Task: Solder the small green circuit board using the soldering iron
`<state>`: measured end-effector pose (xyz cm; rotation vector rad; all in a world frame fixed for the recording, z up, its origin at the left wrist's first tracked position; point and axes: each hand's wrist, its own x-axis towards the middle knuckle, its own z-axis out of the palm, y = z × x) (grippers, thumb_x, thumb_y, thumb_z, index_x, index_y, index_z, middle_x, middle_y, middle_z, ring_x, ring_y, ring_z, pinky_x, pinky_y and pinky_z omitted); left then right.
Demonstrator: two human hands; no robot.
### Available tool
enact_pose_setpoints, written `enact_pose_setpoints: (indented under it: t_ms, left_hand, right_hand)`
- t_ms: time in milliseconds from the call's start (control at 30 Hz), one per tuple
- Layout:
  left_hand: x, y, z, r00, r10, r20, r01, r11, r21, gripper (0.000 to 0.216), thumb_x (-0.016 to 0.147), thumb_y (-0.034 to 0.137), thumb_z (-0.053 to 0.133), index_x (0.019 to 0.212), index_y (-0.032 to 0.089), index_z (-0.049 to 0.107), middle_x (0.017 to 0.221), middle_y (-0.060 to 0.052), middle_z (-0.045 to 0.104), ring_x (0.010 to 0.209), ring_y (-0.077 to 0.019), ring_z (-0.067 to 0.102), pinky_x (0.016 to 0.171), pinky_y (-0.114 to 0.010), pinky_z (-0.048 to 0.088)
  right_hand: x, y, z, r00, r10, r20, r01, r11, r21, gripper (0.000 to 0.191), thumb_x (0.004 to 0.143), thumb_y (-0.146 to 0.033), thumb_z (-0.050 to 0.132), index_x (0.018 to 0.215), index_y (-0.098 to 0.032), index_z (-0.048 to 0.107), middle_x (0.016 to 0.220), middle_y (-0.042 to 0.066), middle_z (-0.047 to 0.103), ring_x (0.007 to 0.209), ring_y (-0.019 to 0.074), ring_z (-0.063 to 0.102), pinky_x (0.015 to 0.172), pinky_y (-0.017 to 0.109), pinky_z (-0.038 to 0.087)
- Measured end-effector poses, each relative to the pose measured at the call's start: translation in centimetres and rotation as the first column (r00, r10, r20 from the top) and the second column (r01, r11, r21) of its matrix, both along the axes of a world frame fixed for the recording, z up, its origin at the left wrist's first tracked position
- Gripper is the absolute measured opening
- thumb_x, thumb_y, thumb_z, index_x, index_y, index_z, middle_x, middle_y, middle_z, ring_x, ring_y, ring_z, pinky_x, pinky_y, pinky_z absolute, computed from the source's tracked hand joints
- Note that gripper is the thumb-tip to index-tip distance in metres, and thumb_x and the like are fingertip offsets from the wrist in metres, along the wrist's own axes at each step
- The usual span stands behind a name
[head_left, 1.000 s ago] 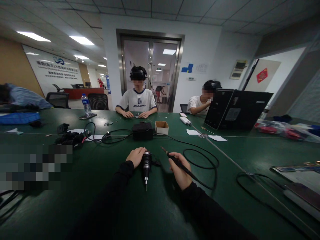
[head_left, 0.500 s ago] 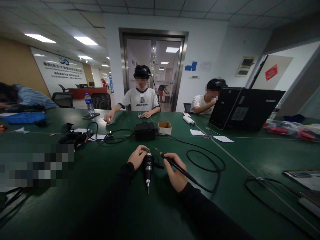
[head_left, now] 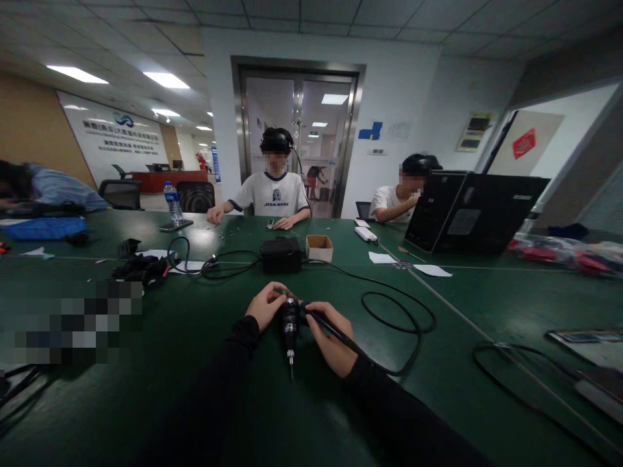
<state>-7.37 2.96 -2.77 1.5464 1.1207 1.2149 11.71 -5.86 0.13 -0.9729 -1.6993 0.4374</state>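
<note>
A small black motor-like tool [head_left: 289, 326] with a metal shaft pointing toward me lies on the green table [head_left: 195, 363]. My left hand [head_left: 265, 305] is curled round its far end, holding it. My right hand [head_left: 328, 337] grips a thin black soldering iron [head_left: 335, 331] like a pen. The iron's tip rests at the top of the tool, beside my left fingers. Its black cable [head_left: 399, 318] loops away to the right.
A black power unit [head_left: 280, 254] and a small cardboard box [head_left: 318, 248] stand behind my hands. Cables and black clutter [head_left: 141, 267] lie at the left. An open laptop [head_left: 472, 211] is at the right. Two people sit across the table; another leans at the far left.
My right hand has swung the soldering iron leftward until its tip meets the top of the tool. My left hand kept its hold. The person opposite moved one hand.
</note>
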Motion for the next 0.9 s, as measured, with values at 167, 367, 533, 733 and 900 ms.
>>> enact_pose_setpoints:
  t_ms: [167, 367, 533, 733, 900]
  left_hand:
    - [0.04, 0.03, -0.03, 1.0, 0.006, 0.015, -0.006, 1.0, -0.004, 0.024, 0.075, 0.03, 0.06, 0.097, 0.021, 0.058, 0.078, 0.0, 0.07, 0.079, -0.0183, 0.065, 0.083, -0.032, 0.046]
    - [0.14, -0.02, 0.27, 0.999, 0.001, 0.049, -0.001, 1.0, 0.005, 0.024, 0.073, 0.026, 0.061, 0.095, 0.019, 0.057, 0.079, -0.001, 0.07, 0.081, -0.0188, 0.065, 0.085, -0.032, 0.046]
    - [0.2, -0.27, 0.64, 0.998, -0.019, 0.061, 0.019, 1.0, 0.002, 0.024, 0.073, 0.026, 0.061, 0.096, 0.019, 0.057, 0.079, -0.002, 0.07, 0.081, -0.0192, 0.065, 0.084, -0.033, 0.047]
    - [0.19, -0.43, 0.89, 0.997, -0.024, 0.068, 0.024, 1.0, 0.002, 0.023, 0.072, 0.025, 0.06, 0.094, 0.02, 0.057, 0.079, -0.002, 0.07, 0.081, -0.019, 0.066, 0.085, -0.034, 0.047]
    - [0.18, -0.26, 0.67, 0.998, -0.01, 0.057, 0.01, 1.0, 0.009, 0.024, 0.072, 0.026, 0.061, 0.095, 0.02, 0.057, 0.08, -0.001, 0.069, 0.082, -0.0189, 0.065, 0.085, -0.034, 0.046]
  right_hand:
    - [0.06, 0.14, -0.31, 0.999, 0.006, 0.035, -0.007, 1.0, 0.018, 0.015, 0.086, -0.019, 0.056, 0.099, -0.023, 0.064, 0.095, 0.002, 0.07, 0.086, 0.0172, 0.067, 0.081, 0.03, 0.053]
    - [0.07, 0.11, -0.34, 0.999, 0.01, 0.052, -0.012, 0.999, 0.047, 0.015, 0.086, -0.018, 0.056, 0.099, -0.023, 0.063, 0.095, 0.002, 0.069, 0.087, 0.0171, 0.066, 0.082, 0.03, 0.052]
    - [0.13, 0.11, -0.28, 0.997, 0.011, 0.076, -0.014, 0.999, 0.048, 0.016, 0.087, -0.018, 0.056, 0.1, -0.023, 0.063, 0.094, 0.002, 0.069, 0.086, 0.0166, 0.066, 0.081, 0.03, 0.052]
    - [0.17, 0.12, -0.32, 0.997, 0.009, 0.079, -0.013, 0.999, 0.048, 0.016, 0.087, -0.018, 0.056, 0.1, -0.024, 0.063, 0.095, 0.002, 0.069, 0.086, 0.0168, 0.066, 0.081, 0.03, 0.052]
    - [0.13, 0.05, -0.16, 0.998, -0.021, 0.056, 0.018, 0.998, 0.062, 0.015, 0.086, -0.018, 0.057, 0.098, -0.023, 0.063, 0.093, 0.002, 0.069, 0.086, 0.0168, 0.066, 0.08, 0.029, 0.052]
